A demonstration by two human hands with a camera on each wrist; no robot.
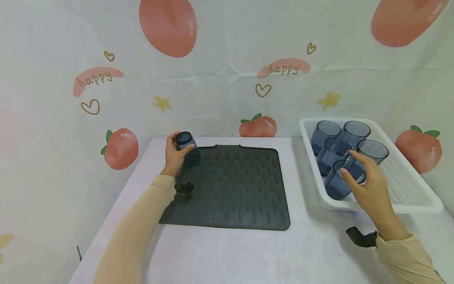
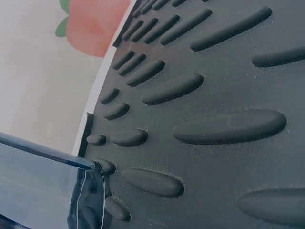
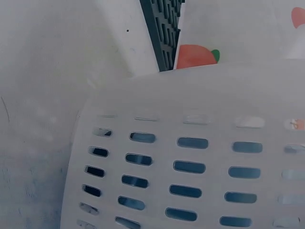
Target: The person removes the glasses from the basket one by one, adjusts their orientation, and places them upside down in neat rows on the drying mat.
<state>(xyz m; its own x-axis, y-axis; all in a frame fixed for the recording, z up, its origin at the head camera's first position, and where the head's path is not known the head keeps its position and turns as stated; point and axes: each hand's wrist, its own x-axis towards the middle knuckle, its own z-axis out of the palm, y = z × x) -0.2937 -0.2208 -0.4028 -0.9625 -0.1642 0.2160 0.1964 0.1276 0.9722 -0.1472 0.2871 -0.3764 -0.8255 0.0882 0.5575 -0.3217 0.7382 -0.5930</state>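
My left hand [image 1: 174, 154] grips a blue glass [image 1: 192, 156] near its thick base, bottom up, at the far left corner of the black ribbed drying mat [image 1: 234, 189]. In the left wrist view the glass's mouth [image 2: 90, 200] is right at the mat's surface. On the right, several more blue glasses [image 1: 326, 132] stand mouth up in a white plastic basket [image 1: 418, 185]. Over the nearest of these, a blue glass [image 1: 335, 187], my right hand [image 1: 372, 185] hovers with thumb and fingers spread, fingertips by its rim.
A white table [image 1: 220, 252] carries the mat and the basket. Behind it hangs a pale cloth [image 1: 209, 90] printed with peaches. In the right wrist view the slotted basket wall [image 3: 157, 167] fills the lower part.
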